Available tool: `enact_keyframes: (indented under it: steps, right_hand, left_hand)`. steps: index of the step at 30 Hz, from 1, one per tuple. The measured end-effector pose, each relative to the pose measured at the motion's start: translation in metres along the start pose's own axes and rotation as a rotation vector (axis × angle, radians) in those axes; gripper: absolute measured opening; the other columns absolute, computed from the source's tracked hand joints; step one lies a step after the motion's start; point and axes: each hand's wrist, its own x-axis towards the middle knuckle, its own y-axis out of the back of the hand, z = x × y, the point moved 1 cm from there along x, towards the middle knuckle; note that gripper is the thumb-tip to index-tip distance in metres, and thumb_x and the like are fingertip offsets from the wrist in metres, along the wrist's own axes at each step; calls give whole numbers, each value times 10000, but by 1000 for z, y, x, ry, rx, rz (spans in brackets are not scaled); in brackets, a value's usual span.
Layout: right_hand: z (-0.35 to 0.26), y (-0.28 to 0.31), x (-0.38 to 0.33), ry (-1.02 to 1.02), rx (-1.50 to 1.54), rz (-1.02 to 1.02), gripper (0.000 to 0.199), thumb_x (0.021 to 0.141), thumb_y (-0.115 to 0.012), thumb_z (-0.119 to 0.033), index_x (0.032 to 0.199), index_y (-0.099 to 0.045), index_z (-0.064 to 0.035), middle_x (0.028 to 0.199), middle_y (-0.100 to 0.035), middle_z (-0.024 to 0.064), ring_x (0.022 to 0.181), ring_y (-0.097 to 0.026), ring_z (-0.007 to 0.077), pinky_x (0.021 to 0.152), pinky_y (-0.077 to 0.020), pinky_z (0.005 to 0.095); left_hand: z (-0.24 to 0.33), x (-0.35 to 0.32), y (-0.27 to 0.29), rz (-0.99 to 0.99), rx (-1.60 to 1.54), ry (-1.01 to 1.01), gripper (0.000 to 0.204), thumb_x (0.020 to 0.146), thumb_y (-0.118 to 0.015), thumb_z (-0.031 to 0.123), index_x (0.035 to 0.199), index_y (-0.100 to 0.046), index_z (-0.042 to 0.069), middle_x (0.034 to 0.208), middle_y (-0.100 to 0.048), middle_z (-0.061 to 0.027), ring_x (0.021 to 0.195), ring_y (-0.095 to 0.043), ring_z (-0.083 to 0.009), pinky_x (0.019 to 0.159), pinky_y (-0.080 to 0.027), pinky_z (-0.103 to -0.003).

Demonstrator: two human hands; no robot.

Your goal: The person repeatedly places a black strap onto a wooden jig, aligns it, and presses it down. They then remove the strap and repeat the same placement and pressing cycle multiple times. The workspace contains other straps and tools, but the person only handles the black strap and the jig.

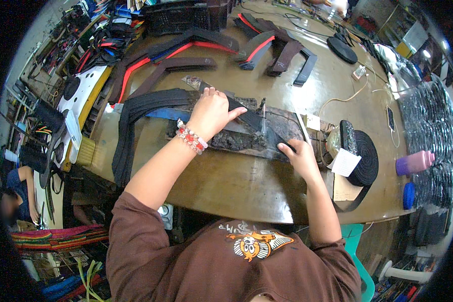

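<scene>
A strip of black webbing (247, 118) runs slantwise across a dark, worn board (231, 140), past a small upright metal post (263, 111). My left hand (210, 113), with a beaded bracelet at the wrist, has its fingers curled over the strip's far-left part, thumb stretched out. Lower and to the right, my right hand (302, 156) pinches the other part of the strip between thumb and fingers. A stack of bent black straps (131, 121) lies to the left of the board, one end reaching near my left hand.
A large roll of black webbing (368, 158) stands on the brown table (226, 183) at right, beside a white paper (346, 162). Bundled straps (186, 43) and a black crate (178, 17) lie farther back. A purple bottle (412, 163) and clear-wrapped packs (428, 131) line the right edge.
</scene>
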Motion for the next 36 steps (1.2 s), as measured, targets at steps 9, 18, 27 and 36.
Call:
enact_keyframes:
  steps: [9,18,27,36]
  right_hand:
    - [2,40,-65,67,440,66,263,816,-642,-52,1064,-608,30,856,-623,73,808,-595,167,770,-461,279]
    - [-14,-29,-64,245,209,10,326,829,-618,-91,1155,-626,-90,921,-628,168,845,-606,352,776,-480,387]
    - [-21,-46,-65,319,-310,-99,382,804,-549,-55,1181,-611,-77,906,-548,125,857,-551,269,794,-470,341]
    - [-31,-51,-70,550,-466,-185,468,768,-492,-39,1226,-506,55,1112,-495,186,1005,-510,313,917,-453,366]
  left_hand:
    - [1,-8,24,145,-371,-615,232,806,-658,144,1032,-643,93,998,-657,-58,958,-612,-248,890,-460,-384]
    - [69,-102,-18,-67,-894,158,203,844,-639,223,824,-600,25,771,-626,-154,702,-621,-296,624,-482,-388]
    - [79,-113,-47,-100,-758,139,145,873,-588,211,863,-587,66,813,-633,-111,732,-623,-310,630,-498,-403]
    - [90,-113,-49,-114,-573,129,184,892,-554,250,926,-552,70,898,-594,-123,762,-623,-318,636,-516,-409]
